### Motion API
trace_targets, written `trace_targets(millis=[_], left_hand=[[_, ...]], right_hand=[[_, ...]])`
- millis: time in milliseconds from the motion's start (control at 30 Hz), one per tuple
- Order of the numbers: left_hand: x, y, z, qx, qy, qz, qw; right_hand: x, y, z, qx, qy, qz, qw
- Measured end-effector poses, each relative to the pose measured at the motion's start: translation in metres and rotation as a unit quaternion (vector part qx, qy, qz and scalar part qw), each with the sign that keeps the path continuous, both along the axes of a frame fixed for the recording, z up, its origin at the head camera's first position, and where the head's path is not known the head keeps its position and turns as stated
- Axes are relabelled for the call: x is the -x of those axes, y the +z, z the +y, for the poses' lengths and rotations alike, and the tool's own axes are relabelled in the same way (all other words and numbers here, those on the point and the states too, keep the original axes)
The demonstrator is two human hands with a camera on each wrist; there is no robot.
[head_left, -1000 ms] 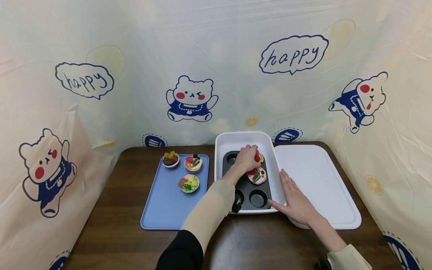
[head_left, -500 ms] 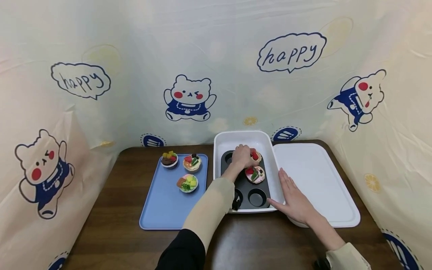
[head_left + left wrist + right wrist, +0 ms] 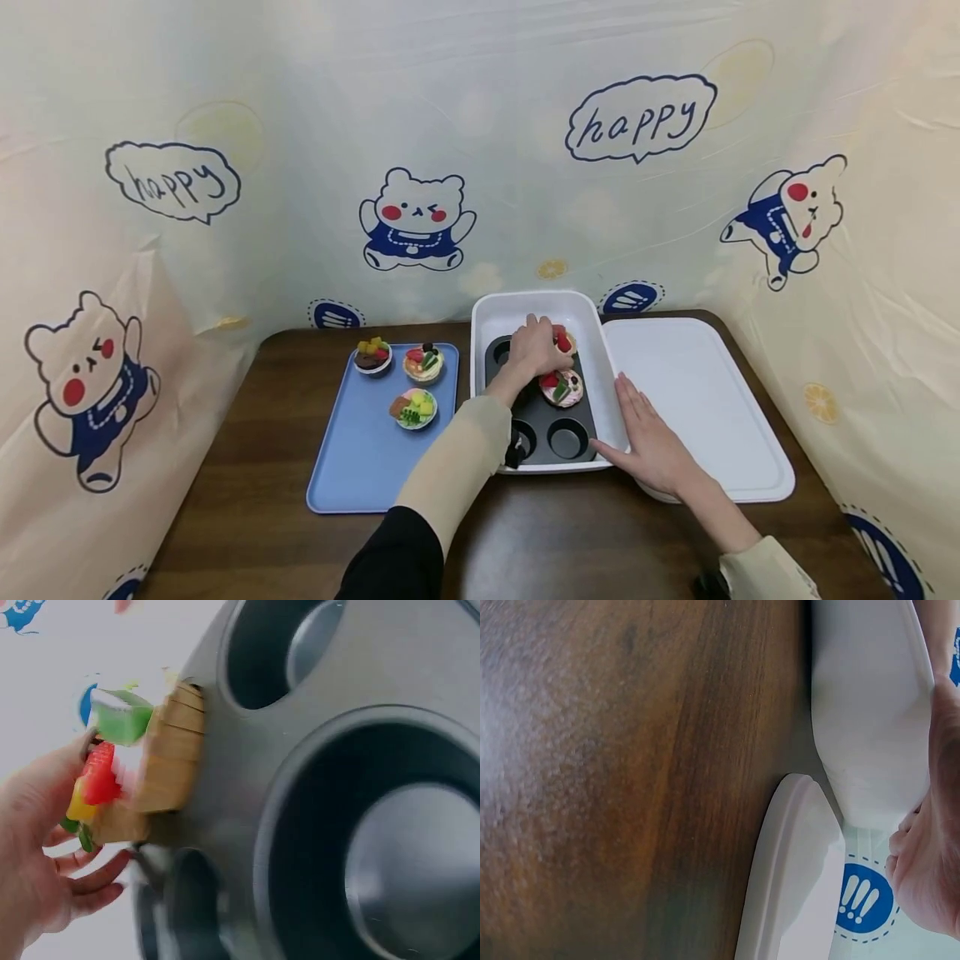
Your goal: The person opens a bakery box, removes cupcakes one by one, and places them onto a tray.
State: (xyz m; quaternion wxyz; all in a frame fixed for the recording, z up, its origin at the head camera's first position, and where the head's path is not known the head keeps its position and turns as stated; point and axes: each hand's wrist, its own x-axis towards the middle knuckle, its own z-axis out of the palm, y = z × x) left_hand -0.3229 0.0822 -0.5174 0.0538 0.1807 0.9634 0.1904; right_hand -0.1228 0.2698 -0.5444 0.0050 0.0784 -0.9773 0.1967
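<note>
My left hand (image 3: 534, 347) reaches into the white tub (image 3: 489, 308), over the far part of the dark muffin tin (image 3: 581, 429). In the left wrist view, its thumb and fingers grip a fruit tart (image 3: 122, 826), partly hidden behind another fruit tart (image 3: 171, 754) with green and red pieces. Two fruit tarts show in the tin's right column: the far tart (image 3: 564, 340) beside my fingers and the middle tart (image 3: 561, 388). With fingers straight, my right hand (image 3: 651, 446) rests along the tub's right rim.
Left of the tub, a blue tray (image 3: 345, 479) bears a chocolate-based tart (image 3: 372, 357), a cream fruit tart (image 3: 423, 364) and a yellow-green tart (image 3: 412, 409). A white tray or lid (image 3: 716, 400) stands right. A front cup (image 3: 567, 439) is empty. A printed curtain (image 3: 480, 108) hangs behind.
My left hand has shifted slightly left within the tub, uncovering more of the far-right tart. My right hand keeps its place on the rim. The whole view has drifted a little.
</note>
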Motion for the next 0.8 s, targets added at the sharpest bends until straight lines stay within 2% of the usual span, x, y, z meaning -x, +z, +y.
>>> trace_targets(millis=[167,333,567,667,800], left_hand=[[-0.007,0.031,0.001,-0.041,-0.027,0.002,0.9988],[-0.008,0.046,-0.006,-0.071,-0.058,-0.011,0.9957],[-0.008,0.046,-0.021,-0.097,-0.086,-0.023,0.9913],[-0.007,0.042,-0.029,-0.103,-0.085,-0.032,0.9906],[-0.006,0.038,-0.040,-0.134,-0.076,-0.049,0.9868]], right_hand=[[0.000,0.004,-0.001,0.006,-0.003,-0.002,1.000],[0.000,0.002,-0.001,0.008,-0.001,-0.001,1.000],[0.000,0.003,-0.002,0.006,-0.005,-0.006,1.000],[0.000,0.003,-0.002,0.005,-0.003,-0.004,1.000],[0.000,0.002,-0.002,0.003,-0.001,-0.002,1.000]])
